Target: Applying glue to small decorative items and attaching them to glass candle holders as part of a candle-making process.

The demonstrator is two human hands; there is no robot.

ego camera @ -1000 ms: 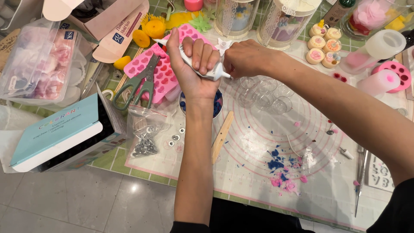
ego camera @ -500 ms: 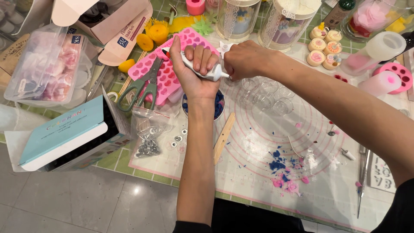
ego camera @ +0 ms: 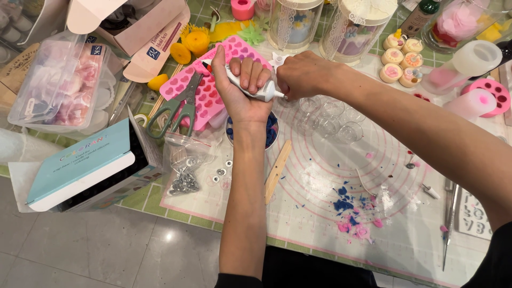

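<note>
Nearest, along the lower edge of the pink-ringed silicone mat [ego camera: 320, 213], lie blue and pink crumbs of wax [ego camera: 352, 216]; a flat wooden stick [ego camera: 278, 170] rests to their left, pointing up toward a small bowl of blue pieces [ego camera: 271, 133] (partly hidden beneath the wrist); further left a clear zip bag of small metal discs [ego camera: 184, 165] sits on the mat's corner, with a few loose discs just beside it, and a teal-covered box [ego camera: 85, 160] lies tilted at the table's edge. Above the bowl the left hand [ego camera: 242, 88] has its fingers curled tight around a white tube with a red tip [ego camera: 240, 82], held slanting, tip up and to the left; the right hand [ego camera: 304, 74] is closed on the tube's lower end, fingers pinched narrow at the cap, so both hands meet over the bowl. Just right of them stand several small clear glass cups [ego camera: 330, 117]; just left, green-handled scissors [ego camera: 178, 106] lie on a pink heart mould [ego camera: 213, 80]. Farther back are a clear lidded tub [ego camera: 58, 85] of pink pieces, yellow flowers [ego camera: 194, 42], two tall lace-trimmed jars [ego camera: 325, 21] and a cluster of small decorated candles [ego camera: 400, 56].
</note>
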